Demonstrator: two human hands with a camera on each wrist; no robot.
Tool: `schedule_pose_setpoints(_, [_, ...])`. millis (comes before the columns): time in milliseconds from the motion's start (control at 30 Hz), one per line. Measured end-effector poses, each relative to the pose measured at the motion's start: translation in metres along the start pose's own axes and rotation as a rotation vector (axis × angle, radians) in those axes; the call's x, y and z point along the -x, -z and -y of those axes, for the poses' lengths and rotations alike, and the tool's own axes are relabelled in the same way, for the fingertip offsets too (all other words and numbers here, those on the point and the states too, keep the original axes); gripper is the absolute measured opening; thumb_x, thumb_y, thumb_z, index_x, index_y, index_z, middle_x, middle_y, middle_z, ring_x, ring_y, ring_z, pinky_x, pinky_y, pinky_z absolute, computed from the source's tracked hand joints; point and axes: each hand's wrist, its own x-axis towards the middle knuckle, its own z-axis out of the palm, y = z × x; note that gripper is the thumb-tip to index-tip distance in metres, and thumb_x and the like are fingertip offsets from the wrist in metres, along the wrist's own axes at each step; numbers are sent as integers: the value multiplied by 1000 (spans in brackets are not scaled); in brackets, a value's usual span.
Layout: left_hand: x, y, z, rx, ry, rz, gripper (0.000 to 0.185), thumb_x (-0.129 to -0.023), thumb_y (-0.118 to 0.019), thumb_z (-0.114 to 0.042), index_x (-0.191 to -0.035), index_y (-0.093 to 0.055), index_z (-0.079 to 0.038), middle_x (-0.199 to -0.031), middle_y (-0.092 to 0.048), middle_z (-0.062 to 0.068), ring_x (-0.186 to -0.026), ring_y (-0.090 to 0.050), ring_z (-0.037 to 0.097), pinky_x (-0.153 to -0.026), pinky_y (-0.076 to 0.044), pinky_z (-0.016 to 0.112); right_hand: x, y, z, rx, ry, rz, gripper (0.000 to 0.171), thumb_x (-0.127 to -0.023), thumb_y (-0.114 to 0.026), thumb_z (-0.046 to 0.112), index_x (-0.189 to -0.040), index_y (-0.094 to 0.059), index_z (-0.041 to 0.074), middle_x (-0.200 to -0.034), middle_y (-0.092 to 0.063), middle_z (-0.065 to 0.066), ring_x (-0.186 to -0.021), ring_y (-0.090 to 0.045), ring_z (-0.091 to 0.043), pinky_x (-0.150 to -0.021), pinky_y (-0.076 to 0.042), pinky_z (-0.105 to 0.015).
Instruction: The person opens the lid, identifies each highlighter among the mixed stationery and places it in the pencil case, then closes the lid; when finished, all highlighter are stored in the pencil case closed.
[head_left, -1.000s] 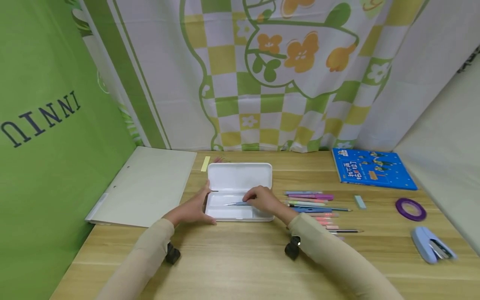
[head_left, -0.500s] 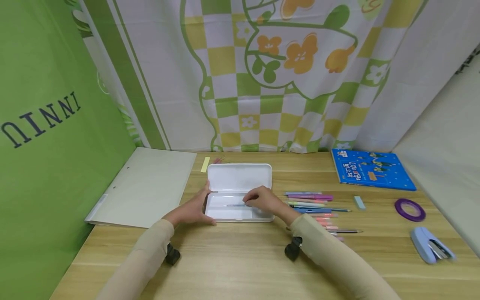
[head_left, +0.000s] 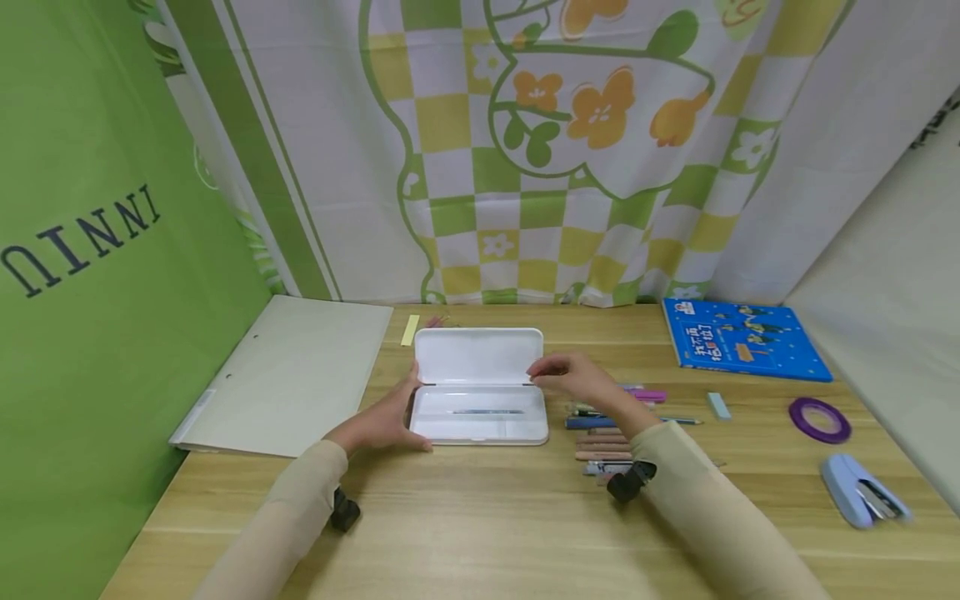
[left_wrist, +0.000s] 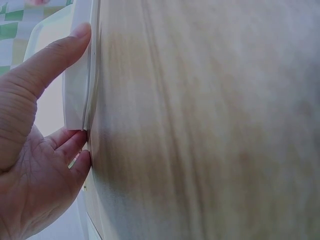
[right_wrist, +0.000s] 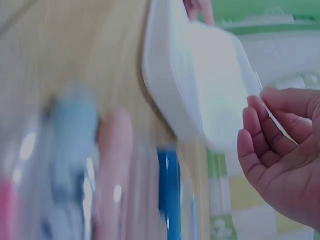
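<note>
A white pencil case (head_left: 480,354) lies with its lid raised on the table. One slim blue-grey pen-like stick (head_left: 487,412) rests inside its shallow tray. My left hand (head_left: 382,417) holds the case's left end, thumb at the front side and fingers around toward the back; the left wrist view shows the thumb (left_wrist: 60,57) on the case's edge. Above the case's right back corner is my right hand (head_left: 577,379), fingers loosely curled with nothing between them. To the right of the case lies a row of pens and pencils (head_left: 603,444), partly covered by the right forearm.
A pale folder (head_left: 300,367) lies at left, with a yellow strip (head_left: 410,330) behind the case. On the right are a blue book (head_left: 746,337), a light-blue eraser-like block (head_left: 718,406), a purple tape roll (head_left: 821,419) and a blue stapler (head_left: 862,492). A patterned curtain (head_left: 465,167) hangs behind.
My right hand has let go of the slim stick, leaving it in the tray, and moved up and right, out of the case. The left hand has stayed in place.
</note>
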Motion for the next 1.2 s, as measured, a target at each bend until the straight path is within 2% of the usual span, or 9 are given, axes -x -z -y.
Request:
schedule_pose_setpoints(100, [1,-1,1,-3,4,1,134,-65,-88,-30,-145,12,9,-141,-33,23,-135,-24,31,-111,-17,47,4,17,-9,-41,-9,-45,29,-91,-63,9,-111,-62,-11,-104,-65,-19,-87,-59,-11,-78,-50,-28])
schedule_pose_setpoints(200, [1,-1,1,-9,12,6,134,-65,-87,-32,-145,12,8,-142,-32,23,-136,-23,30,-112,-17,46,10,34,-20,-25,-20,-74,32,-91,-62,10,-113,-60,-12,-107,-64,-21,-88,-59,-10,-78,-50,-26])
schedule_pose_setpoints(400, [2,-1,1,-10,6,7,133,-66,-87,-31,-145,12,10,-142,-31,24,-136,-23,32,-111,-17,49,19,66,-43,14,-82,-113,36,-91,-63,14,-119,-59,-9,-112,-64,-20,-91,-59,-8,-84,-50,-34])
schedule_pose_setpoints(567, [2,1,0,-18,23,11,132,-67,-87,-32,-146,12,8,-150,-20,25,-138,-18,30,-112,-16,47,22,83,-59,12,-121,-122,39,-91,-63,15,-121,-57,-9,-114,-64,-18,-92,-59,-6,-81,-49,-24])
schedule_pose_setpoints(633, [2,1,0,-17,22,9,133,-66,-87,-32,-146,12,8,-149,-21,24,-138,-19,30,-112,-16,46,23,87,-64,24,-147,-113,39,-91,-63,16,-122,-57,-7,-113,-64,-17,-93,-59,-8,-79,-48,-23])
schedule_pose_setpoints(767, [2,1,-1,0,-1,4,133,-65,-87,-30,-145,12,9,-141,-32,23,-134,-26,31,-111,-19,47,25,91,-69,63,-196,-73,36,-92,-62,15,-122,-57,-4,-114,-62,-17,-97,-58,-18,-79,-48,-30])
schedule_pose_setpoints(867, [1,1,-1,14,-11,2,133,-65,-88,-28,-145,12,9,-139,-35,22,-132,-28,31,-111,-19,47,25,92,-71,101,-217,-48,34,-92,-61,13,-121,-58,-2,-114,-62,-16,-99,-58,-23,-78,-48,-33])
schedule_pose_setpoints(1200, [1,1,0,-2,-17,-5,132,-65,-88,-29,-144,10,12,-144,-28,24,-135,-24,34,-111,-18,50,19,89,-77,245,-137,49,25,-87,-62,3,-111,-63,-5,-105,-66,-16,-98,-60,-27,-82,-48,-35])
